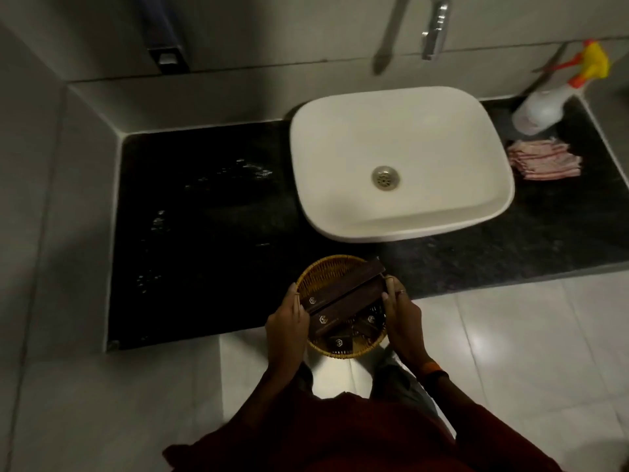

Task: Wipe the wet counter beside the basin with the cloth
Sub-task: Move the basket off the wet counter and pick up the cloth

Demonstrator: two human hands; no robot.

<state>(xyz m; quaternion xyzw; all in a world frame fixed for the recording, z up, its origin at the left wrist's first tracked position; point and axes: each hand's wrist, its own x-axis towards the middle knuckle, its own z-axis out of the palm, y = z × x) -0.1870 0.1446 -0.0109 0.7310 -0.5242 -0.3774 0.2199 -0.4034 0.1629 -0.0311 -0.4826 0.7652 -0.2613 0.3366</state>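
A white basin (401, 131) sits on a black stone counter (211, 284). Left of the basin, water drops and puddles (245, 172) glint on the counter. A folded pink striped cloth (544, 159) lies on the counter right of the basin, far from both hands. My left hand (289, 330) and my right hand (401, 313) grip opposite sides of a round wicker basket (326, 270) at the counter's front edge. Dark brown boxes (343, 298) fill the basket.
A white spray bottle (541, 109) with a yellow and orange trigger stands at the back right corner. A chrome tap (435, 28) hangs on the wall above the basin. Grey walls close in the counter's left and back. Pale floor tiles (510, 335) lie below.
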